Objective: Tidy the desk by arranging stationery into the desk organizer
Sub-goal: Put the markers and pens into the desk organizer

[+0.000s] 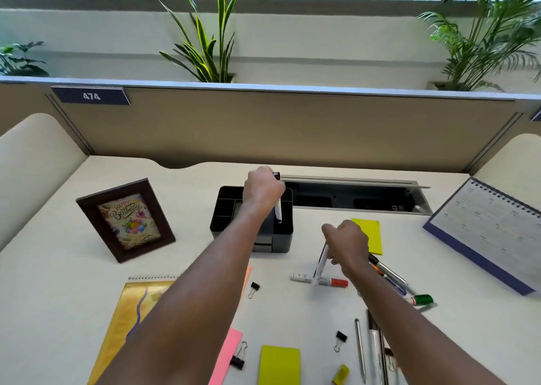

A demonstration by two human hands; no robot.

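Head view. Best done by keeping the marker (278, 213) upright, lowering it straight into the organizer (282, 238) slot below, and letting go only once the tip sits well inside the wall. Held over the organizer near the desk (58, 282) back edge, fisted in the left hand (263, 188), black cap up, wrist bent down, forearm stretched forward. Further right and nearer the front edge, pinched in the curled right hand (347, 242): a pen (321, 263), tilted, lower end at or just above a red-capped marker (330, 282).
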